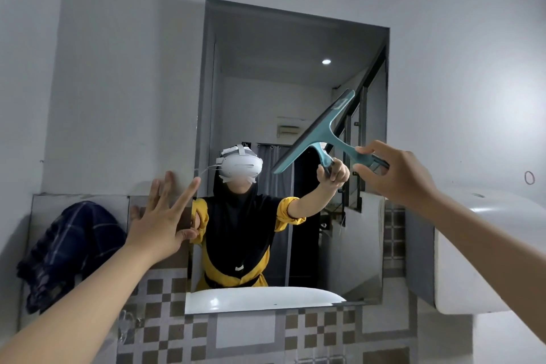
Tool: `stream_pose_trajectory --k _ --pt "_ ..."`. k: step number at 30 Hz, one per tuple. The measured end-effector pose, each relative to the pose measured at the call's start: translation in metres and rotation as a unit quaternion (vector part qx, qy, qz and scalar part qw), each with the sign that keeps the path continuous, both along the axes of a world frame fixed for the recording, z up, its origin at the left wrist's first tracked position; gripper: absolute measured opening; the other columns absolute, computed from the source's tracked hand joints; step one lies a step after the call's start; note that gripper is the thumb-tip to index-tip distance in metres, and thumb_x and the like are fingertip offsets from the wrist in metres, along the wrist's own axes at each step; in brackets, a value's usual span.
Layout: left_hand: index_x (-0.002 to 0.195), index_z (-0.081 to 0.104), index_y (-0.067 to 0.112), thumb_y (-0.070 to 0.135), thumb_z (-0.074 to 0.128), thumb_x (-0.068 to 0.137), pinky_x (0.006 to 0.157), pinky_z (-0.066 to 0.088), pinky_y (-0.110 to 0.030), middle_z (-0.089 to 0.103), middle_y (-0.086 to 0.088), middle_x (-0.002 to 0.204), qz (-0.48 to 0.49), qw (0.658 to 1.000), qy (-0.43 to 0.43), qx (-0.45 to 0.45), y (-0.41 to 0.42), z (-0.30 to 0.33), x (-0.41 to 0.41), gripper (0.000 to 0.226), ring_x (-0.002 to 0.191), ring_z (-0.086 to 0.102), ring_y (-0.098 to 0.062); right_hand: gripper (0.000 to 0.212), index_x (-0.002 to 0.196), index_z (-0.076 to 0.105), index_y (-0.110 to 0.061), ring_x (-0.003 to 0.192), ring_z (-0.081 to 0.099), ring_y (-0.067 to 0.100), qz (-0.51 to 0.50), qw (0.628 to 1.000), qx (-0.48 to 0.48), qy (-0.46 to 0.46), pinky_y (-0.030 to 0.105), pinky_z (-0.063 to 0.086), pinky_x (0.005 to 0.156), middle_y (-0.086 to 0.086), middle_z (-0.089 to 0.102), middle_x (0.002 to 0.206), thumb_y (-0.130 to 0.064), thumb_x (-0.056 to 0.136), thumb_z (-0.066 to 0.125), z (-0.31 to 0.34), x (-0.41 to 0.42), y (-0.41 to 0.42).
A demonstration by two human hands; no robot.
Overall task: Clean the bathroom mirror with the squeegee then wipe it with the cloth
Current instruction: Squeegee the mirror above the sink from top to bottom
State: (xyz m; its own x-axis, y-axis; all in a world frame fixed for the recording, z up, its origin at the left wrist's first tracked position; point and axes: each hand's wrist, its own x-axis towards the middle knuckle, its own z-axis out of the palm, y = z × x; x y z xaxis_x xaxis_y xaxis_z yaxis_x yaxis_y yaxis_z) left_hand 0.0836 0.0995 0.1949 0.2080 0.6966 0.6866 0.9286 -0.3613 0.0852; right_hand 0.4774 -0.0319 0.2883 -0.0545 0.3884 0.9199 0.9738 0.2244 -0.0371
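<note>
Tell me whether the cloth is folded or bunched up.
Bunched up. The dark plaid cloth hangs in a crumpled heap left of the mirror, with uneven folds and no flat, squared edges.

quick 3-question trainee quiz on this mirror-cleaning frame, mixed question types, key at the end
1. True or false: the left hand holds the cloth.
2. Which hand grips the squeegee? A) left B) right C) both
3. Fill in: the squeegee blade lies ______ across the mirror (level, upright or slanted).

Key
1. False: the left hand is open, fingers spread, at the mirror's left edge; the dark checked cloth hangs further left, apart from it.
2. B: the right hand pinches the handle's end.
3. Slanted, its upper end toward the mirror's right side.
</note>
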Motion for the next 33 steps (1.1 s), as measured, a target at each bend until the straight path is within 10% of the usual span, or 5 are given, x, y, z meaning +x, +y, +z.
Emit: stream_pose_trajectory --k 15,24,33 --pt "0.133 -0.027 0.052 0.046 0.062 0.08 0.107 0.01 -0.067 -0.038 -0.001 0.144 0.006 1.0 -0.008 -0.005 -0.005 0.0 0.003 0.104 0.137 -0.026 -0.029 0.024 0.105 0.062 -0.023 0.037 0.028 0.016 0.049 0.994 0.013 0.099 0.023 0.027 0.045 -0.008 0.04 0.039 -0.025 0.082 0.072 -0.044 0.022 -0.005" --pt "0.133 -0.028 0.052 0.048 0.061 0.08 0.106 0.012 -0.068 -0.033 -0.004 0.15 -0.002 1.0 -0.007 0.007 -0.001 -0.002 0.002 0.103 0.137 -0.026 -0.027 0.019 0.1 0.059 -0.029 0.041 0.04 0.018 0.024 0.981 0.019 0.19 0.022 0.034 0.045 0.015 0.059 0.054 -0.03 0.083 0.068 -0.073 -0.003 -0.002" --pt "0.133 -0.029 0.05 0.045 0.056 0.085 0.107 0.017 -0.067 -0.028 -0.01 0.152 -0.025 0.999 -0.02 0.025 0.002 -0.008 0.001 0.098 0.137 -0.027 -0.032 0.017 0.107 0.047 -0.021 0.051 0.05 0.012 0.08 0.924 -0.006 0.373 0.024 0.041 0.046 0.002 0.06 0.084 -0.027 0.094 0.056 -0.097 -0.073 0.0"
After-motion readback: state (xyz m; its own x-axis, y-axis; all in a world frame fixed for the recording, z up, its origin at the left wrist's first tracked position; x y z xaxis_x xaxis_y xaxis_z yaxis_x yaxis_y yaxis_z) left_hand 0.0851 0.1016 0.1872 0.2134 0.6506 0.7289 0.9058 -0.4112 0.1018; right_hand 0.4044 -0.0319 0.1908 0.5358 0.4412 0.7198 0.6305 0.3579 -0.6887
